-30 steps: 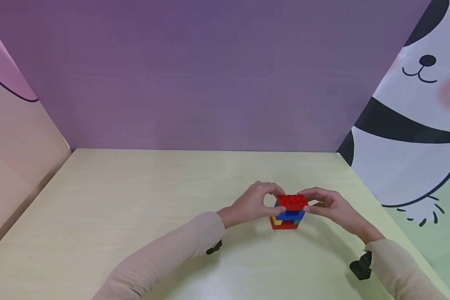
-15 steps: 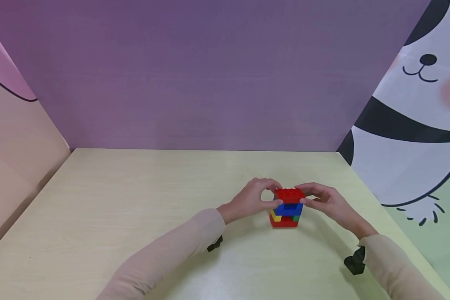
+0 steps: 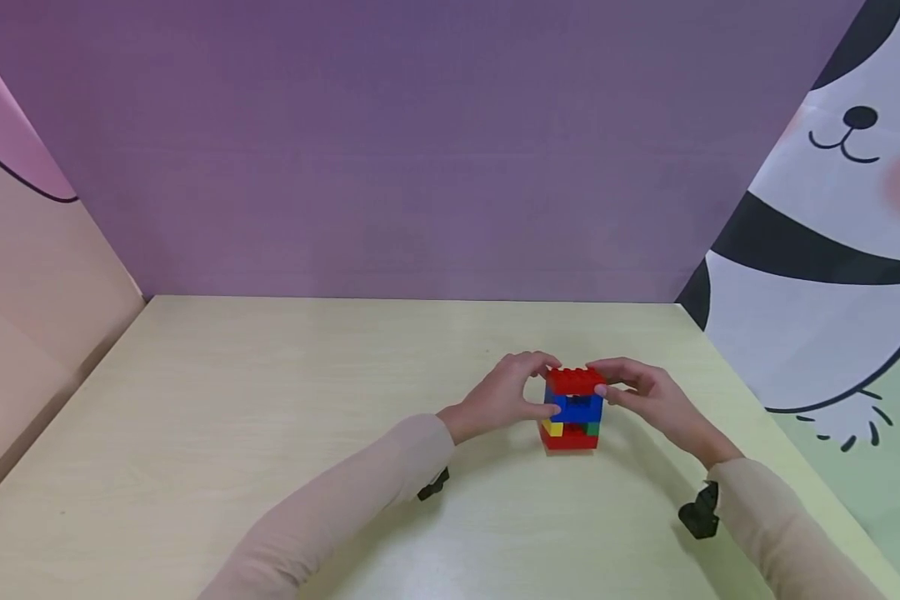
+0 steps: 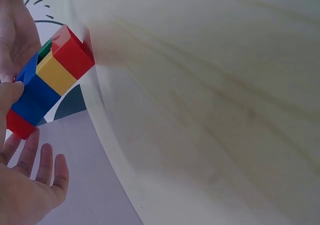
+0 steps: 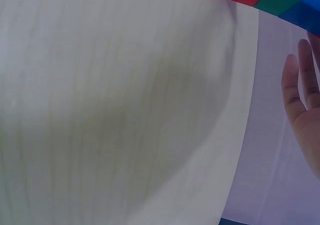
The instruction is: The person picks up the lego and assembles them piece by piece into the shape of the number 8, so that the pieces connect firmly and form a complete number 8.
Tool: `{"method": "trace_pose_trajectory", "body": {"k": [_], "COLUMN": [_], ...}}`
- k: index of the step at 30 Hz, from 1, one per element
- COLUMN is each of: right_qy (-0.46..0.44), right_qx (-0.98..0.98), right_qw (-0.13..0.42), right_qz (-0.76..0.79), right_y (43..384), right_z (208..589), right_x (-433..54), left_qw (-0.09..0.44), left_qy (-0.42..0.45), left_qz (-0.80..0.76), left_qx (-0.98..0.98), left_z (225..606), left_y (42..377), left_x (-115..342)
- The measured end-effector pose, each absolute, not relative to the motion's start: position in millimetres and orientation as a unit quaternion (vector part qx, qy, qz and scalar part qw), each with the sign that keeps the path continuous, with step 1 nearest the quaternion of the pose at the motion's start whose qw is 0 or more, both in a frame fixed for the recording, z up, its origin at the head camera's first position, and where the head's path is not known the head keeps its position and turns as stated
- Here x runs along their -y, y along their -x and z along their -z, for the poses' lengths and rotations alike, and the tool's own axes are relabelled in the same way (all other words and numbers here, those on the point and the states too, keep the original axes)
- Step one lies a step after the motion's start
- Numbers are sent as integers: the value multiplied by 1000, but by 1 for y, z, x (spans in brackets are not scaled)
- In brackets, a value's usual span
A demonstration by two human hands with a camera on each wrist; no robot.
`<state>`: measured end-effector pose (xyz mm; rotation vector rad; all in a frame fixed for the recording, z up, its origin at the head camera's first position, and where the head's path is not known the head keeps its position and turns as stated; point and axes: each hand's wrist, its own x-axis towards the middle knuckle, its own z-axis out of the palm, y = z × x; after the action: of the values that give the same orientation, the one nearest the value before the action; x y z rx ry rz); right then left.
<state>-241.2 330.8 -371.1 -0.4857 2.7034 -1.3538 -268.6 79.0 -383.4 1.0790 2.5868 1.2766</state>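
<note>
A stack of toy building bricks [image 3: 577, 410] stands right of the middle of the table: red at the bottom, then yellow and green, blue, and a red studded brick [image 3: 574, 382] on top. My left hand [image 3: 501, 393] pinches its left side, thumb on the front of the blue brick [image 4: 37, 97] and forefinger behind the top. On the right side my right hand [image 3: 656, 402] pinches near the top red brick, thumb in front and forefinger at the rear corner. The other fingers of the left hand spread loosely in the left wrist view. The stack leans slightly away from me.
The pale wooden table [image 3: 270, 400] ends at a purple back wall [image 3: 420, 150]. A panda picture [image 3: 832, 225] covers the right panel, and a pinkish panel [image 3: 37, 292] stands at the left. Black wrist devices [image 3: 699, 510] hang under the sleeves.
The brick stack has tipped back, so its front face shows more and its studded top less. Both hands have moved slightly up and away with it, the right one also leftward.
</note>
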Motion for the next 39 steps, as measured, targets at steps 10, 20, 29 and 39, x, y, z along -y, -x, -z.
{"method": "trace_pose_trajectory", "body": {"k": [10,20,29,39], "right_qy": [141,140,167,174], "right_qx": [-889,-898,-900,-902], "right_qw": [20,14,20,32], "right_qz": [435,416,403,394], "right_y": [250,251,250,249], "right_z": [377,380,386,388], "right_x": [-326,-321,-320,-315], "left_qw": [26,44,74,99], "left_qy": [-352,-338,-322,-300], "left_qz": [-430,-450,-470,-481], "left_qx": [-831,-825,-818,-818], "left_z": [387,393,398,398], "left_y": [277,288,294,296], "left_x": [-78,-80,-82,-82]}}
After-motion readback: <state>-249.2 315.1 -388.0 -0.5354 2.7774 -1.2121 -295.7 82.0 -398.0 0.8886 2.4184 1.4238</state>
